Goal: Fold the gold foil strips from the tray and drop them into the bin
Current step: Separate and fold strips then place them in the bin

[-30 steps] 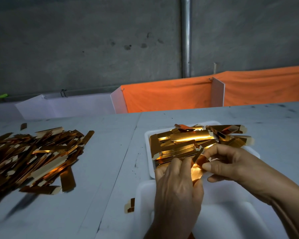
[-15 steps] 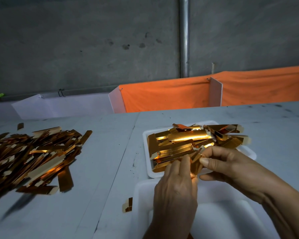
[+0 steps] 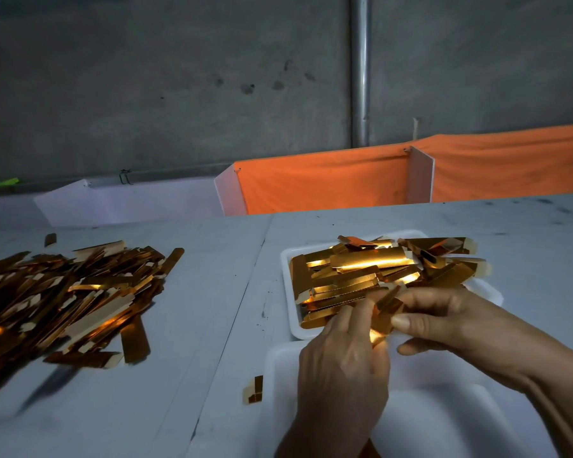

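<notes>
Gold foil strip [image 3: 382, 312] sits pinched between left hand [image 3: 343, 365] and right hand [image 3: 444, 320], above the white bin [image 3: 444, 421], beside the heaped tray [image 3: 290, 320]. A loosened pinch could spring the fold open.

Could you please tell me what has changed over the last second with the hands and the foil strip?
Both the left hand and right hand keep pinching the same foil strip, which has been folded tighter and looks shorter between the fingers. The tray, its strips, the bin and the loose pile stayed put.
</notes>
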`<state>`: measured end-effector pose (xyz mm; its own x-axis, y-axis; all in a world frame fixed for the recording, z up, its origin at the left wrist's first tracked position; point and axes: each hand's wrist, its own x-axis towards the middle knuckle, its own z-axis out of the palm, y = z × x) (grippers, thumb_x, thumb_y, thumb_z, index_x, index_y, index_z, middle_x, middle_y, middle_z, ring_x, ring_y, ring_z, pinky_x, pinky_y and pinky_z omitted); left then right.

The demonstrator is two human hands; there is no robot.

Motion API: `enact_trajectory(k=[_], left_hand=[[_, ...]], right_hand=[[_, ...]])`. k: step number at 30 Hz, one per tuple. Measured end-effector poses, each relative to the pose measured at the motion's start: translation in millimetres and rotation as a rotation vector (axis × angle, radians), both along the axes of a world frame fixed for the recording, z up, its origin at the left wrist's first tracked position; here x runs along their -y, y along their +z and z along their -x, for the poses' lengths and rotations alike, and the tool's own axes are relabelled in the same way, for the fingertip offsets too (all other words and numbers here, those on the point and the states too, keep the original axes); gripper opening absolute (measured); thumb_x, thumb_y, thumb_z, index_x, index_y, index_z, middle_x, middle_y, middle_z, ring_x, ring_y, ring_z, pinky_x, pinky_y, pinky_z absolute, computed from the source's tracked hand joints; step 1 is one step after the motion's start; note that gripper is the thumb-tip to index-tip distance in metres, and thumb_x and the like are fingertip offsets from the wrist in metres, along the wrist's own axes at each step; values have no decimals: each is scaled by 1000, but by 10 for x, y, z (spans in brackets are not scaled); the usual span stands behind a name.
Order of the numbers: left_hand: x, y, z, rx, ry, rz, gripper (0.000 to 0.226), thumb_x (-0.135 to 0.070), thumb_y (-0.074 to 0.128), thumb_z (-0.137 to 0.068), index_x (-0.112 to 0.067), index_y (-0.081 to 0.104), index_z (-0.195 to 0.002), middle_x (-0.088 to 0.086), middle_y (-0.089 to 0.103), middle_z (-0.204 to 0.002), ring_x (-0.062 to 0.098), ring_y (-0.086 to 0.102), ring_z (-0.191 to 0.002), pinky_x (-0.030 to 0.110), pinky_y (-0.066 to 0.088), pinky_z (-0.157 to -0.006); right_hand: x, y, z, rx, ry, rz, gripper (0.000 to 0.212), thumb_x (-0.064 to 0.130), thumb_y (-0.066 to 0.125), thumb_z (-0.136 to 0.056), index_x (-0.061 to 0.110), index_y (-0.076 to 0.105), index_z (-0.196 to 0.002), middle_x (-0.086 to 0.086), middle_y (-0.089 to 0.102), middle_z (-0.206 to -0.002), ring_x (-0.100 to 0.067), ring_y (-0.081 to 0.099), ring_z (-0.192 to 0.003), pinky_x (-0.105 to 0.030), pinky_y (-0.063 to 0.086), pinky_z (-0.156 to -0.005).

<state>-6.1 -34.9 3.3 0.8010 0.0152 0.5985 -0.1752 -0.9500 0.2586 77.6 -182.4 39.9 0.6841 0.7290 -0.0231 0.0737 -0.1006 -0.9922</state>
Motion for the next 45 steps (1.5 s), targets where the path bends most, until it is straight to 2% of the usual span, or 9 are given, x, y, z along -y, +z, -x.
enact_trajectory(k=[6,15,24,28,30,33,35,39,45], left_hand=[[77,-21,14,-7,17,-54,52,-31,87,-62,-14,70,-108,-6,72,-88,5,68,-73,12,52,-57],[102,-37,2,-14,4,-55,49,-31,88,-58,-15,72,-102,-9,71,-79,3,66,-64,10,50,-54],[80,16,-3,10,-102,33,41,-23,70,-79,-12,66,-118,-4,73,-84,7,69,-70,16,54,-57],[32,-28,-50,5,-89,43,31,-19,70,-74,-8,72,-102,-2,71,-73,8,67,-57,14,50,-49],[36,-23,-64,-89,-132,108,31,-16,62,-80,-5,69,-108,5,72,-82,14,69,-67,15,51,-58],[-12,-54,-105,-322,-75,298,38,-15,43,-99,-3,44,-135,9,57,-121,19,57,-104,8,35,-81],[-69,-111,-117,-440,-62,361,37,-14,42,-99,-4,43,-134,7,53,-114,6,50,-90,12,33,-91],[-6,-1,-58,-375,-65,297,47,-25,41,-99,-22,32,-145,0,56,-128,5,51,-105,6,32,-86],[6,89,-31,-214,-94,241,49,-28,40,-99,-30,26,-146,-11,44,-143,4,44,-126,9,26,-103]], right_hand=[[39,-38,-50,-153,-18,29,18,16,70,-70,7,76,-84,-12,73,-96,-12,70,-80,-21,54,-58],[22,-55,-42,-262,9,-23,29,18,68,-72,3,74,-97,-15,72,-105,-20,69,-98,-23,56,-63],[18,-18,-7,-40,-11,11,26,25,63,-78,11,75,-97,-11,72,-100,-20,69,-98,-24,56,-77],[26,-14,-13,63,-80,40,24,25,68,-70,9,76,-85,14,66,-114,-9,67,-99,-22,55,-74],[27,-8,-14,95,-105,53,21,26,70,-66,10,76,-79,17,66,-111,-8,67,-96,-21,55,-72],[37,3,-19,165,-130,62,19,26,69,-68,12,77,-77,15,68,-103,-6,66,-92,-19,54,-68],[58,6,-45,226,-185,72,12,22,69,-73,13,76,-77,9,70,-97,-7,67,-86,-18,54,-65],[64,-3,-71,242,-257,80,9,12,68,-81,13,74,-75,-5,71,-86,-13,67,-76,-18,53,-61],[17,7,-47,192,-256,-2,7,12,69,-77,7,73,-76,-13,70,-82,-17,68,-74,-19,55,-62]])
